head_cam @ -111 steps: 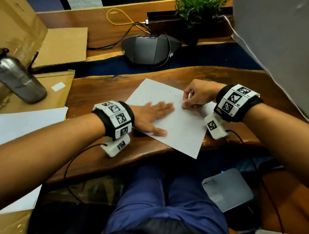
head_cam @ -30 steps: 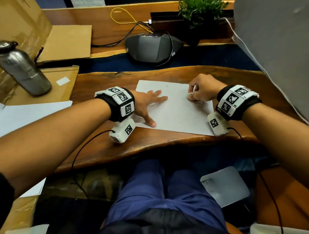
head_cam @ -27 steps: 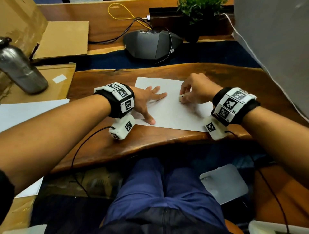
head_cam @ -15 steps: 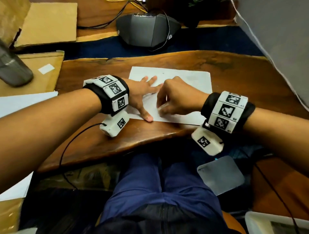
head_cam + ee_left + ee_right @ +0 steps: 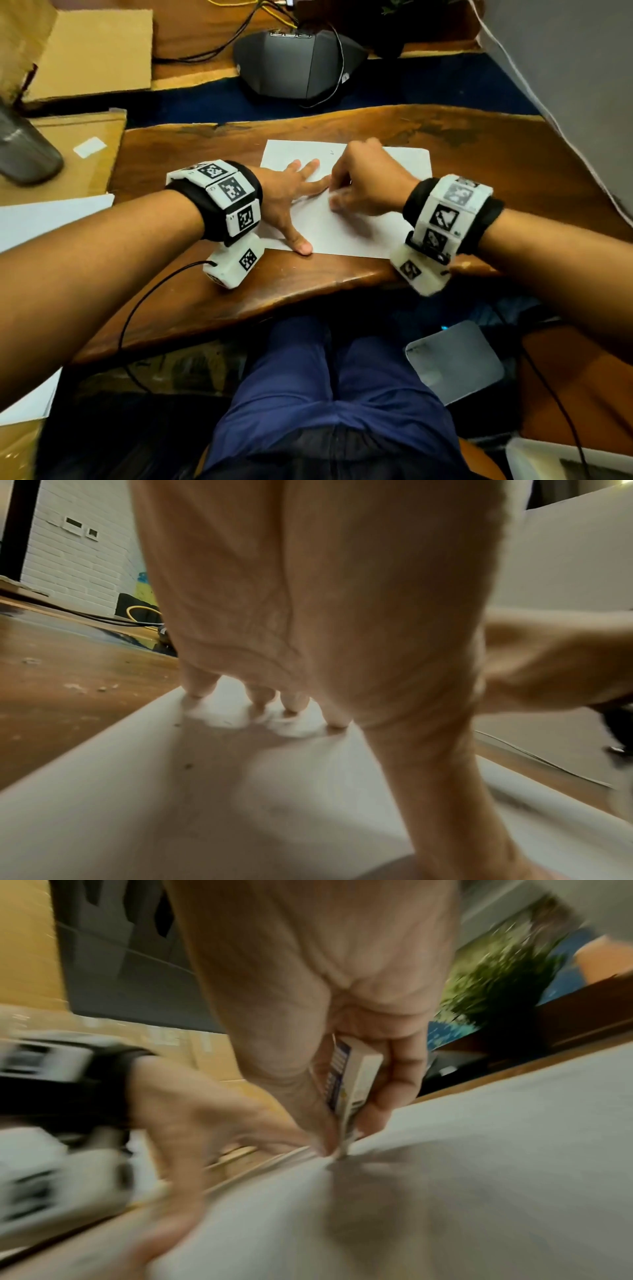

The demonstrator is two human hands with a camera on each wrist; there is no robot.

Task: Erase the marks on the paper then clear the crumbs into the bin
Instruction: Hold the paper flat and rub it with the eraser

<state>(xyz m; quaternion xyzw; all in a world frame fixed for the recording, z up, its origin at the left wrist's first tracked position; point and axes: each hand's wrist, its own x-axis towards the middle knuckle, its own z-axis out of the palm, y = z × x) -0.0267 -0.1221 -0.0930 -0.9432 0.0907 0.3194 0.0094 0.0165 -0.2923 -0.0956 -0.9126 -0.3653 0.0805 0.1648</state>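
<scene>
Pressing a sleeved eraser [image 5: 352, 1085] edge-down onto a white sheet of paper [image 5: 359, 233], the right hand [image 5: 366, 185] pinches it between thumb and curled fingers near the sheet's middle. The left hand [image 5: 291, 205] lies flat with fingers spread, pinning the paper's left side to the wooden worktop [image 5: 513, 164]. A small dark mark [image 5: 331, 151] shows near the far edge. Pale crumbs [image 5: 78, 687] dot the wood left of the sheet. A grey conference speakerphone [image 5: 298, 65] sits beyond.
</scene>
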